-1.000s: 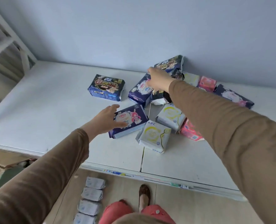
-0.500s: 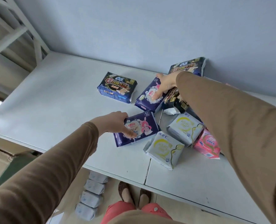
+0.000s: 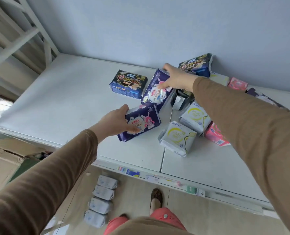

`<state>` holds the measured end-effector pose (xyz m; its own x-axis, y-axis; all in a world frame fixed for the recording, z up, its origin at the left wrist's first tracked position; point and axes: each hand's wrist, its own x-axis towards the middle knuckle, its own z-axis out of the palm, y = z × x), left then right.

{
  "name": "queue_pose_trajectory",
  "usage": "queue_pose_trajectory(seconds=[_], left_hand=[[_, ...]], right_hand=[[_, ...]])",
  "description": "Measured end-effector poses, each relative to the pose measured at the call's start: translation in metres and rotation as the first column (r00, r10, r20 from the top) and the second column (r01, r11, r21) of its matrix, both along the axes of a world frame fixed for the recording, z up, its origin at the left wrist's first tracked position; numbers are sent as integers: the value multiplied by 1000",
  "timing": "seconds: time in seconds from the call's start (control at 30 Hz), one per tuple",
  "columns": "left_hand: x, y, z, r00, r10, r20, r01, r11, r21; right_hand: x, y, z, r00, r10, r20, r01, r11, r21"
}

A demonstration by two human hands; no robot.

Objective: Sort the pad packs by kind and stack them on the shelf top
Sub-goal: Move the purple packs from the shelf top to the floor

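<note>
Currently two purple plastic pad packs with a pink rabbit-girl print are gripped on the white shelf top (image 3: 59, 92). The near purple pack (image 3: 141, 123), marked "8", is clasped at its left end by the left hand (image 3: 117, 122), thumb on the printed face. The far purple pack (image 3: 156, 92), with "100%" readable on its white oval, is grasped by the right hand (image 3: 174, 78), thumb on the face and fingers over the far end; it sits tilted, just beyond the near one.

A dark blue pack with gold "420" lettering (image 3: 128, 83) lies flat to the left of the far purple pack. A second "420" pack (image 3: 196, 65) is propped against the pale blue wall (image 3: 141, 28) at the back edge. Two grey-white packs with yellow rings, marked "ABC" and "KMS" (image 3: 176, 138) (image 3: 194, 118), lie near the front edge by the seam between shelf panels. A pink pack (image 3: 215, 134) is partly hidden by the right sleeve; another pink pack (image 3: 238, 83) lies at the back edge.

Price labels are stuck along the front lip, unreadable. On the wood-look floor, four grey-white packs (image 3: 101, 199) are lined up. A cardboard box (image 3: 6, 160) is seen at left.
</note>
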<state>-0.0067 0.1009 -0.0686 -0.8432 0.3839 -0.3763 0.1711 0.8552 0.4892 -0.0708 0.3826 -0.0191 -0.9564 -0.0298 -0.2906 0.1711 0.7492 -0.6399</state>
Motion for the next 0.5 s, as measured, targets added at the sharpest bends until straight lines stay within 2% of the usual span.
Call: queue_pose_trajectory(seconds=[0.1, 0.23, 0.5], left_hand=[[11, -23, 9, 999, 38, -35, -36, 997, 66], [33, -62, 15, 998, 26, -64, -17, 990, 139], [118, -152, 14, 996, -72, 49, 62, 982, 176]], right_hand=[[35, -15, 7, 978, -146, -147, 129, 985, -118], [94, -47, 13, 896, -368, -247, 274, 897, -346], [249, -132, -2, 774, -596, -213, 396, 718, -572]])
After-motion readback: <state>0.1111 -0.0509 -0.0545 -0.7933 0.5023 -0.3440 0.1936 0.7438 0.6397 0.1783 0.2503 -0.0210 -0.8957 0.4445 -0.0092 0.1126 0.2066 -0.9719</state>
